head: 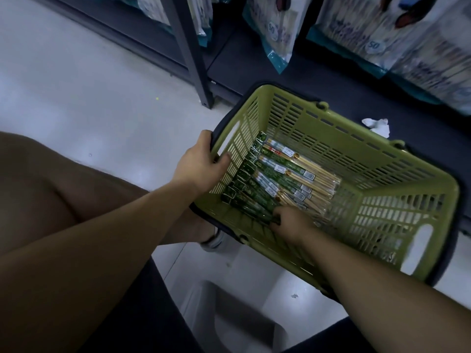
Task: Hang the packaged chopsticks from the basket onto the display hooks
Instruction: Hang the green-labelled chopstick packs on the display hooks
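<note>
In the head view, the green basket [356, 124] sits right of centre, tilted, its far side against the dark shelf [254, 62] base. The packaged chopsticks [283, 179] lie flat on the basket's bottom, crowded toward its 9 o'clock end, with their green header ends pointing to 8 o'clock and the pale sticks to 3 o'clock. The left forearm runs in from 8 o'clock, nearly straight, and the left hand [201, 161] grips the basket's rim at that 9 o'clock end. Its thumb presses inside against the slotted wall, and the other fingers are together and curled over the outside edge. The right forearm comes in from 5 o'clock and dips over the near wall. The right hand [290, 222] is palm down at the pile's 6 o'clock edge, its fingers bunched together and curled round the green end of the nearest pack. How many packs it holds cannot be told. At 12 to 2 o'clock, blurred bags [356, 29] hang above the shelf. A crumpled white paper [377, 126] lies just past the basket's far rim. A shoe [216, 242] shows on the pale floor [76, 85] beneath the basket's near-left corner.
</note>
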Available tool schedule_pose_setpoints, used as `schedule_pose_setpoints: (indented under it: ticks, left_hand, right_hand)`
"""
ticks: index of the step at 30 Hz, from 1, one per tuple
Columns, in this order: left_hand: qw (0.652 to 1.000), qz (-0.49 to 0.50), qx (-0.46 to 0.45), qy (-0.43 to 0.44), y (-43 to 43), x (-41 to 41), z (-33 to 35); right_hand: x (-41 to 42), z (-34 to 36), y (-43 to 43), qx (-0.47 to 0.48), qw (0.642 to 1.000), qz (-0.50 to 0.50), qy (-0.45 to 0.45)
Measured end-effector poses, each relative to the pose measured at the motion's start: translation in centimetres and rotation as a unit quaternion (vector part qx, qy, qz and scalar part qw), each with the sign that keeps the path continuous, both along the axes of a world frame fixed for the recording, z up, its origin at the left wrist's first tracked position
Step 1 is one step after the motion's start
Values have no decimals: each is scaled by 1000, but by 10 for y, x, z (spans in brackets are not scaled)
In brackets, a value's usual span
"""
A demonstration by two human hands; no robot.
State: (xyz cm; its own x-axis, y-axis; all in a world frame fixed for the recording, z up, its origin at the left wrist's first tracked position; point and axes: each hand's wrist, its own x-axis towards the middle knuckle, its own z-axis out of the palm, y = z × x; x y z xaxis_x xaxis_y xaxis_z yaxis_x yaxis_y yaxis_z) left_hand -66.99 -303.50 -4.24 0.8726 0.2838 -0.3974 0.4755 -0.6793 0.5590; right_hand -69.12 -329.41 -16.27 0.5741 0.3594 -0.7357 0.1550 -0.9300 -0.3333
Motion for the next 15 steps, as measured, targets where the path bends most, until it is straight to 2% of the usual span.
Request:
schedule_pose_setpoints:
  ticks: [8,15]
  left_hand:
    - [1000,-3,-10,4,2,0,0]
    - [997,22,-65,41,-2,0,12]
  right_hand:
    - [3,1,-8,30,994,-49,93]
    - [9,30,-19,60,990,-108,65]
